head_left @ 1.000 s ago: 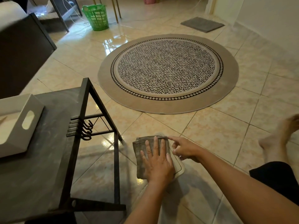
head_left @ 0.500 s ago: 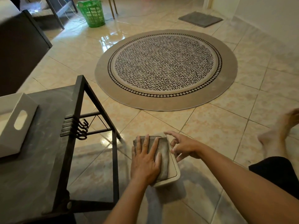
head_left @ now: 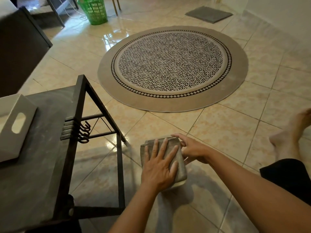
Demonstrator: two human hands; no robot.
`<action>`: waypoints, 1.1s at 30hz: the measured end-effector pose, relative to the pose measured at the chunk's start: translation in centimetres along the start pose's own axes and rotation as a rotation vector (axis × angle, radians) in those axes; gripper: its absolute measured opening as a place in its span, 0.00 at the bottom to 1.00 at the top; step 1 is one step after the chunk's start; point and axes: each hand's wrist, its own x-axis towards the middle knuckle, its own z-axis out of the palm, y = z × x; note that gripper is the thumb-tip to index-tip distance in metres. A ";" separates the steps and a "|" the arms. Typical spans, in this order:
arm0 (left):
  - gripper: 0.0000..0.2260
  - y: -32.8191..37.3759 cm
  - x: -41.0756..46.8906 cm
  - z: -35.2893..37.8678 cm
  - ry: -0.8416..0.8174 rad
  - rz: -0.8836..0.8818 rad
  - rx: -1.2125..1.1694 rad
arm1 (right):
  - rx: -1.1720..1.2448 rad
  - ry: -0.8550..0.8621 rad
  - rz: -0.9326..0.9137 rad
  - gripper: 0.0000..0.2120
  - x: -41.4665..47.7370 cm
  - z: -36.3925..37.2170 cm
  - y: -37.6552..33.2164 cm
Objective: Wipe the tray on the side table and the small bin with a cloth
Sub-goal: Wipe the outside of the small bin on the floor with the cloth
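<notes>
A small white bin [head_left: 181,183] stands on the tiled floor, to the right of the side table; only its near rim shows. A folded grey-brown cloth [head_left: 181,170] covers its top. My left hand [head_left: 159,167] lies flat on the cloth, fingers spread, pressing it down. Curled against the bin's far right side, my right hand [head_left: 191,148] steadies it. The white tray [head_left: 15,130], with an oval handle slot, sits on the dark side table [head_left: 43,174] at the left edge.
The table's black metal frame [head_left: 120,165] with hooks stands just left of the bin. A round patterned rug [head_left: 171,68] lies ahead, with a green basket [head_left: 94,10] and a grey mat [head_left: 208,14] beyond it. My bare foot [head_left: 289,137] is at the right.
My left hand has slid the cloth to the right across the bin's top, which it now covers almost fully. My right hand has closed in on the bin's right side.
</notes>
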 end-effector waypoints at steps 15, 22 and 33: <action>0.28 0.8 2.4 -1.0 -0.003 -0.129 -0.045 | 0.031 0.016 0.000 0.40 0.5 0.0 0.4; 0.30 0.0 -0.6 -0.3 0.048 -0.280 -0.125 | 0.044 0.071 0.010 0.37 0.8 0.2 1.0; 0.30 4.5 -2.1 0.0 -0.021 -0.196 -0.051 | 0.069 -0.014 0.007 0.39 -0.4 0.0 0.7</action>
